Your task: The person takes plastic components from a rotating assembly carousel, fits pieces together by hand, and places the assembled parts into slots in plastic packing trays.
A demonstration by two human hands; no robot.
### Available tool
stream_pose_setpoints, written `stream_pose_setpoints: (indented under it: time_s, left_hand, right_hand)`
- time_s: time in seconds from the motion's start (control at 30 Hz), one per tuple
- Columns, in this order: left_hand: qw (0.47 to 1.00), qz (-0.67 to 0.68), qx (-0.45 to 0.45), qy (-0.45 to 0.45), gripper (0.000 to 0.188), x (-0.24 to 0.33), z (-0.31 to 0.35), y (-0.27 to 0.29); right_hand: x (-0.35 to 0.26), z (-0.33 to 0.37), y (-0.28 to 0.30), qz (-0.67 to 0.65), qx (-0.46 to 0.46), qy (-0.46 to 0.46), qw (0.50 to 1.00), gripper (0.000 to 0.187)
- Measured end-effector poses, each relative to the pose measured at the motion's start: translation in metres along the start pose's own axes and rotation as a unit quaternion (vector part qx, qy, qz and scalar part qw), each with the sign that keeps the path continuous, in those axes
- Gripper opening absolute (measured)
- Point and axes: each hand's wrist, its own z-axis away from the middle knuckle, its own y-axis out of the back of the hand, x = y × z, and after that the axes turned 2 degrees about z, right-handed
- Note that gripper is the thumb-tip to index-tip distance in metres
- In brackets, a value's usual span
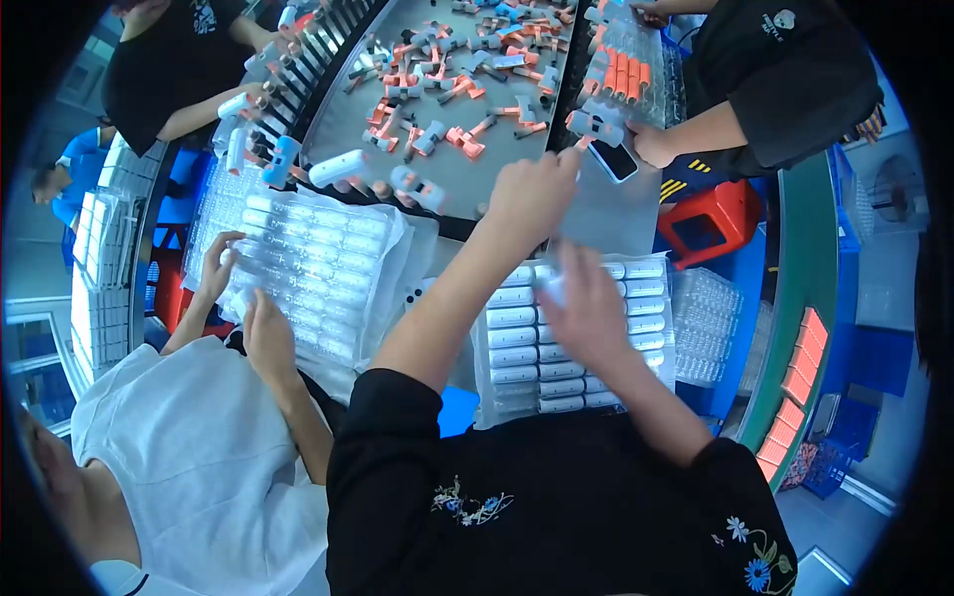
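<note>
My left hand (537, 194) reaches forward over the grey metal table, its fingers closed. Whatever they hold is hard to make out; a grey-and-orange part (596, 125) lies right at the fingertips. Blurred by motion, my right hand (588, 316) is above a clear plastic tray (514, 402), with a white piece (553, 288) like a casing at its fingers. Rows of white rounded casings (513, 337) fill much of this tray in front of me.
Many orange-and-grey parts (467, 144) lie scattered on the table. A person in white (199, 427) handles another tray of white casings (323, 258) on my left. Opposite right, a co-worker's hand (653, 146) is beside a phone (614, 161). A red stool (711, 221) stands at right.
</note>
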Motion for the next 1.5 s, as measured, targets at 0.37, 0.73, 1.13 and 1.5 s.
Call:
stream_pose_setpoints:
  time_s: [0.37, 0.73, 1.13, 1.5]
  left_hand:
    - [0.938, 0.123, 0.092, 0.31, 0.062, 0.011, 0.099, 0.011]
    - [0.923, 0.256, -0.124, 0.26, 0.045, 0.078, 0.256, 0.014]
    - [0.903, 0.287, -0.117, 0.297, 0.042, 0.059, 0.286, 0.053]
    - [0.913, 0.309, -0.05, 0.26, 0.04, 0.113, 0.264, 0.035]
  right_hand:
    - [0.134, -0.15, 0.07, 0.142, 0.107, 0.123, 0.976, 0.061]
    - [0.068, -0.221, 0.034, 0.149, -0.265, 0.444, 0.843, 0.05]
    - [0.006, -0.203, -0.009, -0.02, -0.297, 0.322, 0.899, 0.043]
    - [-0.072, -0.117, -0.042, 0.148, 0.075, 0.195, 0.967, 0.058]
